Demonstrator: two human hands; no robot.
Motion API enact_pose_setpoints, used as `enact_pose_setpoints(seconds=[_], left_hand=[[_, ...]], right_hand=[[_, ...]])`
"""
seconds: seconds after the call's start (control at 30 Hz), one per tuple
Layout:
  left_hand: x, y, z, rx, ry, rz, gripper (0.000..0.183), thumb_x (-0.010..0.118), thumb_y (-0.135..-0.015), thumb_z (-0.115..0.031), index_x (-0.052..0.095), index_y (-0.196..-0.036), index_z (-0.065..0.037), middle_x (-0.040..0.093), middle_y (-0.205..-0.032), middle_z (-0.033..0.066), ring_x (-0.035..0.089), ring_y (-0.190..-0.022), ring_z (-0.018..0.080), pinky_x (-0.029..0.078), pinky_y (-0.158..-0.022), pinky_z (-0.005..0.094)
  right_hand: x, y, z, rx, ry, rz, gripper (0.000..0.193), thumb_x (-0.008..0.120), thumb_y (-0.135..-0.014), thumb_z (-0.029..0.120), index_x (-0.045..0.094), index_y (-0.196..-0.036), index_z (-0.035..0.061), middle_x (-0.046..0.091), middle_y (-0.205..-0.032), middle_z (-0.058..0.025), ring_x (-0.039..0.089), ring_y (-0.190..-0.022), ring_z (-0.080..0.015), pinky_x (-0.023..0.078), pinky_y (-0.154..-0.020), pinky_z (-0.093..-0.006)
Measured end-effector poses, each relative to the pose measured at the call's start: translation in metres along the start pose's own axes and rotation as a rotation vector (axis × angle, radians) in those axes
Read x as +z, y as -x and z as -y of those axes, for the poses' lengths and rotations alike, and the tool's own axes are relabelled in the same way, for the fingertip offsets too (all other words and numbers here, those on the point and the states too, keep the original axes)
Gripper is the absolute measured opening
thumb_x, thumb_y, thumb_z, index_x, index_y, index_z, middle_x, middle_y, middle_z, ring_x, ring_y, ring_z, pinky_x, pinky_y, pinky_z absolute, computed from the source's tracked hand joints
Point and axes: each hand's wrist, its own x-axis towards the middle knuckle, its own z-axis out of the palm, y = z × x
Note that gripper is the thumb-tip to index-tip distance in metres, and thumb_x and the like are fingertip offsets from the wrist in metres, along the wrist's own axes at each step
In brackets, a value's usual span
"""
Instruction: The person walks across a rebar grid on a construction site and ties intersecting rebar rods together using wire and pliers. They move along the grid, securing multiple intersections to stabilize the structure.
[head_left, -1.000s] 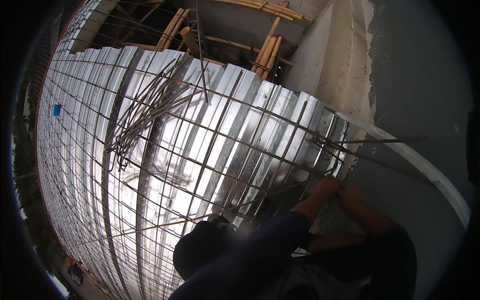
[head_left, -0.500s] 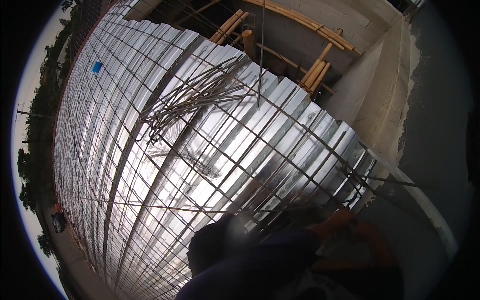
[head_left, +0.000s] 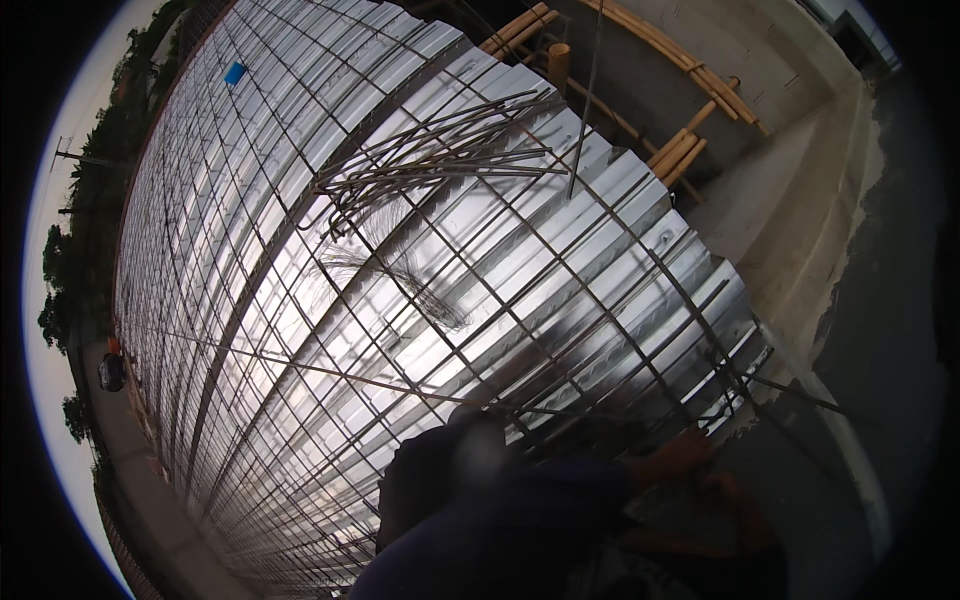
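Note:
In shadow at the lower right, my left hand [head_left: 684, 453] reaches from a dark sleeve [head_left: 560, 490] to the corner of a steel rebar mesh [head_left: 510, 303]. Its fingers look closed beside the bar ends there; what they hold cannot be made out. Just below it is my right hand [head_left: 728, 490], its fingers curled and dim, with their contents hidden. Corrugated metal decking [head_left: 480, 225] lies beneath the mesh. A bundle of thin tie wire [head_left: 430, 298] and a pile of loose bent rebar rods [head_left: 430, 165] rest on the mesh, farther away.
Grey concrete [head_left: 800, 465] borders the decking on the right. Beyond its far edge lies a drop with bamboo poles [head_left: 680, 155] and a block wall [head_left: 770, 60]. A thin rod [head_left: 585, 100] stands upright near that edge. A blue object [head_left: 235, 74] sits far left.
The view has shifted, so the decking, rods and wire appear farther right and higher. My hands stay at the mesh corner; the right sits slightly lower and more apart from the left.

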Motion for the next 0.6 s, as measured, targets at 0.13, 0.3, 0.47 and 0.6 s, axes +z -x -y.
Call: enact_pose_setpoints(seconds=[0.13, 0.3, 0.47, 0.6], left_hand=[[-0.008, -0.025, 0.012, -0.082, 0.159, 0.138, 0.018, 0.056, -0.077, -0.015, 0.063, -0.092, -0.008, 0.061, -0.092, 0.0115, 0.058, -0.097, 0.0322, 0.040, -0.093, 0.0451], [-0.011, -0.029, 0.003, -0.134, 0.088, 0.211, 0.019, 0.055, -0.078, -0.016, 0.062, -0.093, -0.005, 0.061, -0.089, 0.0144, 0.058, -0.093, 0.0321, 0.043, -0.087, 0.0439], [-0.062, 0.010, 0.020, -0.552, 0.029, -0.018, 0.031, 0.058, -0.084, -0.025, 0.058, -0.104, 0.000, 0.060, -0.098, 0.0179, 0.054, -0.106, 0.0290, 0.045, -0.081, 0.0437], [-0.105, -0.007, 0.037, -1.062, 1.349, -0.108, 0.039, 0.060, -0.089, -0.037, 0.050, -0.105, -0.003, 0.057, -0.094, 0.0129, 0.057, -0.087, 0.0244, 0.047, -0.078, 0.0418]], right_hand=[[-0.028, 0.003, 0.022, -0.022, 0.018, 0.005, 0.034, 0.065, -0.077, 0.025, 0.065, -0.104, 0.0049, 0.067, -0.090, -0.0133, 0.066, -0.081, -0.0242, 0.053, -0.074, -0.0388], [-0.031, -0.016, 0.005, -0.073, 0.205, 0.029, 0.034, 0.064, -0.078, 0.023, 0.064, -0.107, 0.0055, 0.066, -0.090, -0.0132, 0.066, -0.081, -0.0241, 0.053, -0.074, -0.0390], [-0.011, -0.038, -0.037, -0.061, -0.405, 0.065, 0.041, 0.063, -0.077, 0.018, 0.059, -0.117, 0.0070, 0.064, -0.091, -0.0096, 0.064, -0.081, -0.0189, 0.052, -0.074, -0.0372], [-0.023, -0.017, 0.027, -0.497, -0.482, -0.158, 0.056, 0.058, -0.078, 0.014, 0.041, -0.131, 0.0073, 0.062, -0.095, -0.0082, 0.063, -0.080, -0.0183, 0.051, -0.070, -0.0341]])
